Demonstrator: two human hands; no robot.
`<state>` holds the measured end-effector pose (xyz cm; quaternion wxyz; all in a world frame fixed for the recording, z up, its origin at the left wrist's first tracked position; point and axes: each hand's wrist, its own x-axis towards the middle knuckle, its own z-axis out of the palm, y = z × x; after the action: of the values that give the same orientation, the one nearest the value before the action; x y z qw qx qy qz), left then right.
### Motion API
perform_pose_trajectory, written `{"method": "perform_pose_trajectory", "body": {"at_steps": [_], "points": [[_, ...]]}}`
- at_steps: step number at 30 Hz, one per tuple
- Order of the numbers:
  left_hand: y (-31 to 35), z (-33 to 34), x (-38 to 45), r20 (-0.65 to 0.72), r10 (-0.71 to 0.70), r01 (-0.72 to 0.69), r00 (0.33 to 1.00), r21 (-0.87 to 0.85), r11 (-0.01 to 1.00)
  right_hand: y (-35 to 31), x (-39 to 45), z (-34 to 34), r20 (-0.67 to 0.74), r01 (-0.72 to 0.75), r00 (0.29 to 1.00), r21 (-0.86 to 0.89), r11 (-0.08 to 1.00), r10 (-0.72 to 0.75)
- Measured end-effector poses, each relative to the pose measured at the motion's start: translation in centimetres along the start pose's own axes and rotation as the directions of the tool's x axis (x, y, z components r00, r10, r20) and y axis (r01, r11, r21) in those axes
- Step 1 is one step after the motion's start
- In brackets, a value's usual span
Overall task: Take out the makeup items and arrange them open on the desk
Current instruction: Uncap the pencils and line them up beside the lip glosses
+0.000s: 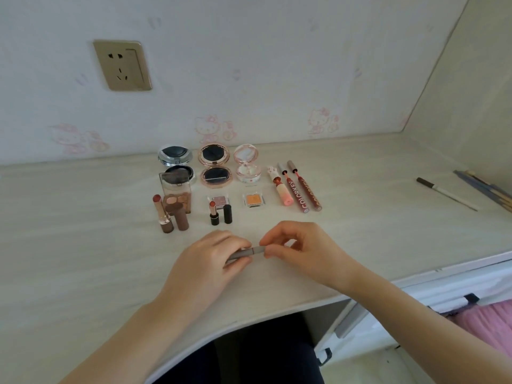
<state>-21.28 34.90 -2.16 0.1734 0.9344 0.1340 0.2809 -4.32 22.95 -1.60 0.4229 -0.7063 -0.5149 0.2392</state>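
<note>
Head view: my left hand and right hand both pinch the grey pencil near the desk's front edge; its ends are hidden.

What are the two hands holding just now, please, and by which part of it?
A thin grey makeup pen, held level above the desk: the left hand grips one end, and the right hand pinches the other.
</note>
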Motion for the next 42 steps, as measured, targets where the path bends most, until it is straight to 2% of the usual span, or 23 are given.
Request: {"method": "perform_pose_trajectory", "body": {"at_steps": [4,7,18,22,24,26,29,34,37,42], "points": [[-0.4,-0.2,-0.3,-0.029,0.001,0.000,1.000,0.035,0.999,0.4,0.2,0.8,-0.054,0.057,0.997,-0.103,0.993,-0.063],[-0.4,-0.4,-0.1,-0.009,0.020,-0.019,1.000,0.083,0.996,0.4,0.4,1.0,-0.022,0.130,0.990,-0.246,0.961,-0.139],[-0.7,-0.1,-0.2,0.092,-0.048,0.049,0.995,-0.016,0.999,1.3,0.2,1.1,-0.032,0.221,0.972,-0.215,0.951,-0.233],[-2.0,-1.2,-0.3,0.064,-0.110,0.114,0.992,-0.072,0.991,2.1,0.3,-0.2,-0.132,0.150,0.979,-0.061,0.987,-0.156],[-2.8,-2.0,-0.4,0.020,-0.132,0.133,0.991,-0.076,0.988,2.2,0.3,-0.5,-0.115,0.164,0.978,-0.110,0.980,-0.177],[-3.1,-2.1,-0.5,0.033,-0.147,0.149,0.989,-0.074,0.986,2.4,0.3,-0.3,-0.092,0.169,0.979,-0.151,0.974,-0.184],[-2.8,-1.9,-0.7,0.060,-0.175,0.179,0.983,-0.087,0.980,2.4,0.3,-0.4,-0.168,0.105,0.979,-0.058,0.993,-0.113],[-2.0,-1.8,-0.5,-0.063,-0.225,0.213,0.972,-0.149,0.965,2.0,0.4,-0.3,-0.209,0.029,0.978,0.052,0.998,-0.017],[-1.2,-1.5,-0.3,-0.088,-0.291,0.260,0.953,-0.259,0.930,1.6,0.4,-0.3,-0.220,0.008,0.975,0.145,0.989,0.024],[-0.7,-1.2,0.7,-0.027,-0.406,0.346,0.914,-0.471,0.811,0.9,0.4,-0.2,-0.239,-0.006,0.969,0.239,0.971,0.065]]}}
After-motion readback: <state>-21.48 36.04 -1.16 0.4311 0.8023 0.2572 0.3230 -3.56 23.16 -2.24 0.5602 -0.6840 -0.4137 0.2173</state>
